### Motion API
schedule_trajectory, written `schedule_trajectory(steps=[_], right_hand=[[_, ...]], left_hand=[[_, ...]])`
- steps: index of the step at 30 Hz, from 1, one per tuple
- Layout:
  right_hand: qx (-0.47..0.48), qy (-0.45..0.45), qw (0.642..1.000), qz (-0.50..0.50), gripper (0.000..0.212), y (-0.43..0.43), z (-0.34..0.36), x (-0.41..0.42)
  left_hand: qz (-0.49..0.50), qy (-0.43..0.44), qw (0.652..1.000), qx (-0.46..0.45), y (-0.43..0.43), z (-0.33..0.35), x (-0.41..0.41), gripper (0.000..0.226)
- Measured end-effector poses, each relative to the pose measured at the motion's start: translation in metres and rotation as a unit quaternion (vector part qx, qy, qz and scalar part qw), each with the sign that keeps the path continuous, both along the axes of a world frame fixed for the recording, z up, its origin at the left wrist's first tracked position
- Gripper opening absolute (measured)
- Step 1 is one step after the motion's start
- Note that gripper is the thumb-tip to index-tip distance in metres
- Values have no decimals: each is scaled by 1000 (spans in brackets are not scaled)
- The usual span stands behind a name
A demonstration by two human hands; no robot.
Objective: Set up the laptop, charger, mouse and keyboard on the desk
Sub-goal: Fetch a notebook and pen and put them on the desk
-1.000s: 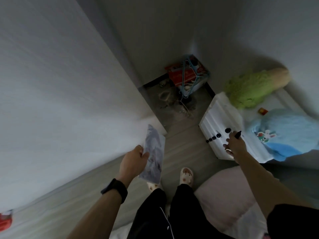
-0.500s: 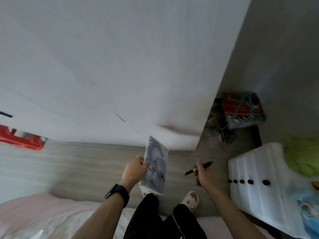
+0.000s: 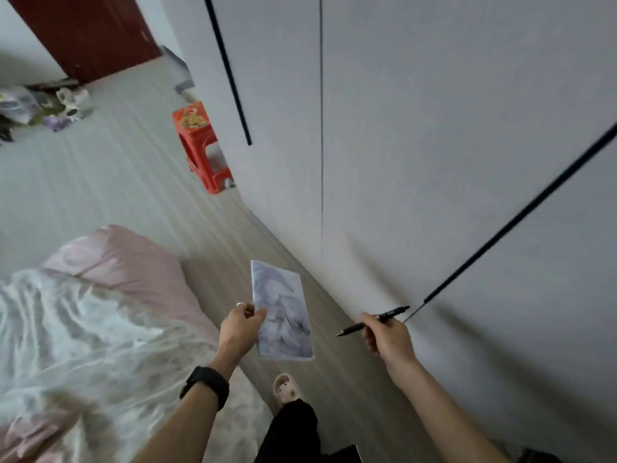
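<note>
Left hand [image 3: 241,325] is pinching a marbled notebook [image 3: 282,312] by its edge, and the right hand [image 3: 387,335] has fingers curled round a black pen [image 3: 374,320]. Further off there's a red stool [image 3: 200,145] by the wardrobe [image 3: 434,128]; no laptop, charger, mouse or keyboard in sight.

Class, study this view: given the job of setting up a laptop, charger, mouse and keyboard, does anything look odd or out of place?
Yes. The left hand holds a marbled notebook and the right hand a black pen, neither part of the job. No desk or laptop shows. A red stool stands against the wardrobe.
</note>
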State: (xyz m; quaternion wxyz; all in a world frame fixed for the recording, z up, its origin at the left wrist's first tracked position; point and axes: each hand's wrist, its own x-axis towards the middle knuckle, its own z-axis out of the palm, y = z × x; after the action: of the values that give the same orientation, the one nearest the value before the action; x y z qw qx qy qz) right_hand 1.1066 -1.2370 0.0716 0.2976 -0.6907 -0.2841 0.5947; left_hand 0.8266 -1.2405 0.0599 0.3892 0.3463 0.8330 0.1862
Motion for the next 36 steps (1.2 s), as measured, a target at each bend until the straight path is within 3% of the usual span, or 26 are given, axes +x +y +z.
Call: schedule_trajectory(steps=[8, 19, 25, 29, 36], right_hand=[[-14, 9, 997, 72, 18, 140, 5, -156], [-6, 48, 982, 183, 23, 328, 9, -372], [-5, 56, 970, 235, 23, 456, 3, -511], [2, 59, 955, 289, 22, 533, 15, -600], [-2, 53, 928, 368, 24, 635, 18, -740]], left_hand=[[122, -43, 991, 21, 67, 7, -150, 20], [285, -76, 953, 67, 180, 17, -317, 22], [346, -74, 930, 96, 271, 12, -420, 51], [401, -66, 906, 118, 331, 37, -478, 29], [489, -68, 860, 130, 405, 31, -596, 29]])
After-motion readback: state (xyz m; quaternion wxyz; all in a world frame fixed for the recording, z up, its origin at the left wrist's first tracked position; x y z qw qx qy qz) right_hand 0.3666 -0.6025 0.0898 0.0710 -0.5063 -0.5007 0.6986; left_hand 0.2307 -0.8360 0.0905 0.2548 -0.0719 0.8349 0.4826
